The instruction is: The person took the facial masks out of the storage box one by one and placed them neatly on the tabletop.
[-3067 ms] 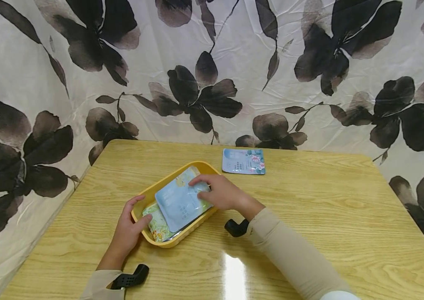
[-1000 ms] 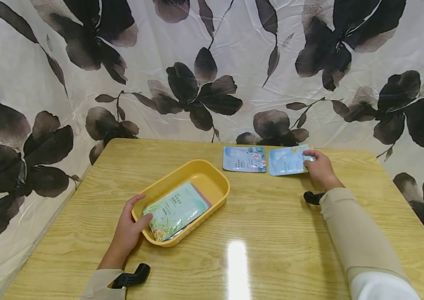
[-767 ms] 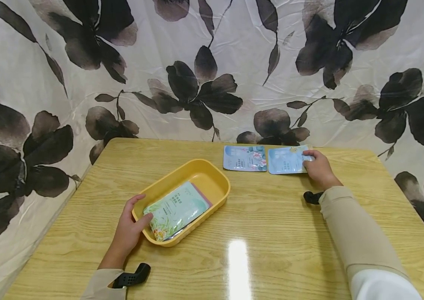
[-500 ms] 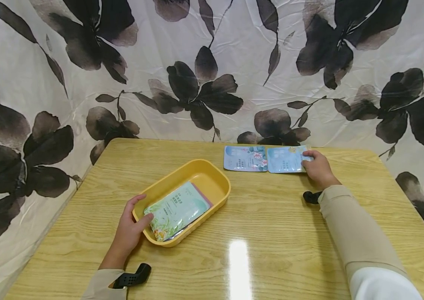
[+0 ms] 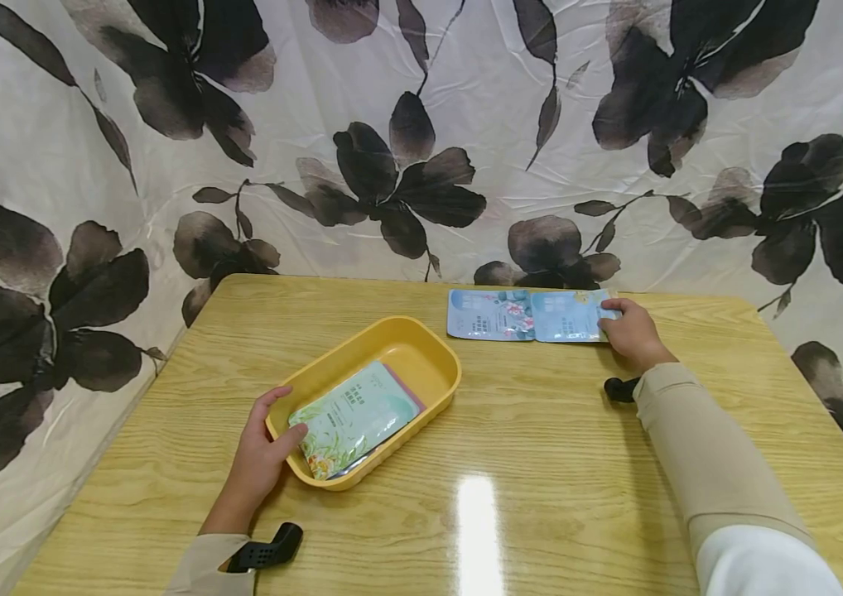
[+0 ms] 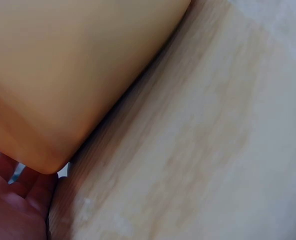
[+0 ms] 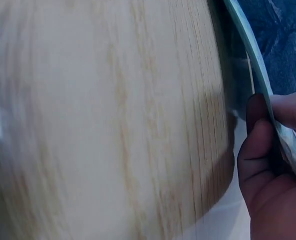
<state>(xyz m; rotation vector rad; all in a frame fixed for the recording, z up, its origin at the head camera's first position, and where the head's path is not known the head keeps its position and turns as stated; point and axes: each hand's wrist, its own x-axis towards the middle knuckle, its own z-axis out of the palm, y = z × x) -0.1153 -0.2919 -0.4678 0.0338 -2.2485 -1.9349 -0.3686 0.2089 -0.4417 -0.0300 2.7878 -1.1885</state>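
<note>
At the back of the table my right hand (image 5: pixel 632 331) pinches the right end of a light-blue sheet mask packet (image 5: pixel 566 316). In the right wrist view the thumb and fingers (image 7: pixel 261 145) squeeze the packet's edge (image 7: pixel 255 52). Its left edge meets a second blue packet with pink flowers (image 5: pixel 490 314). My left hand (image 5: pixel 261 451) grips the near-left end of a yellow plastic basket (image 5: pixel 440 397), thumb over the rim. Inside the basket lies a green sheet mask packet (image 5: pixel 358 418), with a pink edge (image 5: pixel 405 387) showing beneath it; most of that lower one is hidden.
The wood-grain table (image 5: pixel 556 463) carries the basket left of centre and the two blue packets along its back edge. A floral curtain (image 5: pixel 302 74) hangs right behind it. Each wrist wears a black camera mount (image 5: pixel 268 550).
The right hand has carried the light-blue packet from the basket to the back of the table, then slid it left against the flowered one. The left hand stays on the basket.
</note>
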